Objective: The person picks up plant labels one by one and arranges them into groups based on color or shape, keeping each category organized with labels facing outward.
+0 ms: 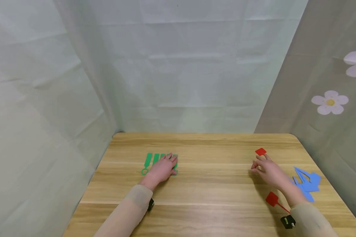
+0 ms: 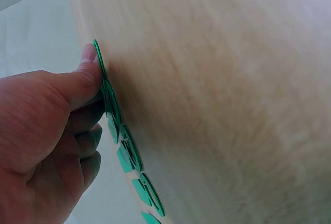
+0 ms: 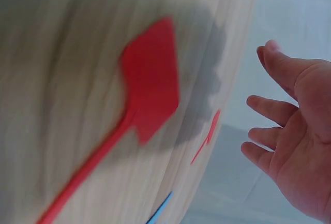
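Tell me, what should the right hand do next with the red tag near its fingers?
Probably reach a little farther and pinch the red tag. The right hand is open and empty just short of it, while the left hand rests on the green tags.

A makeshift recording booth — a wooden table [image 1: 201, 184] hemmed in by draped pale cloth [image 1: 178, 65], one side flower-printed.

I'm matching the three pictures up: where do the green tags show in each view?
Head: green tags left of centre on the table, under the left hand.
Left wrist: a green row down the lower left, thumb pressing on it.
Right wrist: not in it.
Shared landmark: the wooden table.
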{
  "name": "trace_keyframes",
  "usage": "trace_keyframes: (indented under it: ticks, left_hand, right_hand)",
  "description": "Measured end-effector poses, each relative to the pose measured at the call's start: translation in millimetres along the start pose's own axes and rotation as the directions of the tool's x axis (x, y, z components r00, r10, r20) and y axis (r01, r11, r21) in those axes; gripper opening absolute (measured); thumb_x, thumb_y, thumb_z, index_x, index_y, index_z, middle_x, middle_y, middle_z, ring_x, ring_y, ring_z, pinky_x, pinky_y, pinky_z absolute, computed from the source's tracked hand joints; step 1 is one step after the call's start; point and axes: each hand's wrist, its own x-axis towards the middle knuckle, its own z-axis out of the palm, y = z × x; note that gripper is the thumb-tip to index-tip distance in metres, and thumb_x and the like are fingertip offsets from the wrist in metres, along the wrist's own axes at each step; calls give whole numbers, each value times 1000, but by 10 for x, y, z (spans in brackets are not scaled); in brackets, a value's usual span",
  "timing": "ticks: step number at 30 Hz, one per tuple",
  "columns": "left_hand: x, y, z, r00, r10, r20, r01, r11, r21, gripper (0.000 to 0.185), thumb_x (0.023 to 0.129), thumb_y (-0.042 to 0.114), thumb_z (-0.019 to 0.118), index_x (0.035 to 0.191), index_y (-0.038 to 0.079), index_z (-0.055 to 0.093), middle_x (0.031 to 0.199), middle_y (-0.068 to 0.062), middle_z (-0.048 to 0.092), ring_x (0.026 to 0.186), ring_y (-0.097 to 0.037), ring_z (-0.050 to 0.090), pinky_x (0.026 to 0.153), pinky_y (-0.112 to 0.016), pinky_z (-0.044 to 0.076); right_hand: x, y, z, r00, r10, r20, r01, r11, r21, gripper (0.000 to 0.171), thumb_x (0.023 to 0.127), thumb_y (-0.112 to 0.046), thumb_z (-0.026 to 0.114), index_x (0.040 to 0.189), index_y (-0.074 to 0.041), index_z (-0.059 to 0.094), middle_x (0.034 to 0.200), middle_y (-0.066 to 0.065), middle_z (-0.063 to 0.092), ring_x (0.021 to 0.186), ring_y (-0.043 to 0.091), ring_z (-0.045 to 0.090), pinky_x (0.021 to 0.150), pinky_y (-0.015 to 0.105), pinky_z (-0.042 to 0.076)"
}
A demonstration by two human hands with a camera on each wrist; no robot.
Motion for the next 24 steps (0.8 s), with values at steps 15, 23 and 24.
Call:
trace_keyframes:
  ticks: [15,23,24]
  left_hand:
    - [-10,-14,3,1000,10,-8,-10,1000,-18,67,102,34,69,157,-2,51,165,-16,45,157,-37,35,128,-51,27]
    - [4,-28,0,1000,2,-2,-2,1000,-28,68,101,34,69,156,-1,52,165,-15,45,157,-36,34,129,-51,27]
    - [3,-26,1,1000,2,-1,-2,1000,-30,68,101,33,69,156,-1,52,165,-15,45,157,-36,34,129,-51,27]
  right_hand:
    - [-629,316,-176,989,-64,132,67,998,-21,36,73,-20,96,107,-26,82,145,36,58,137,74,35,96,88,36]
    - [-781,332,-181,980,-178,94,191,968,-161,50,60,-32,102,107,-27,85,139,29,64,130,69,48,92,83,44]
    - [-794,331,-177,980,-175,92,189,967,-168,52,59,-33,102,108,-27,84,139,28,64,130,68,48,92,83,44]
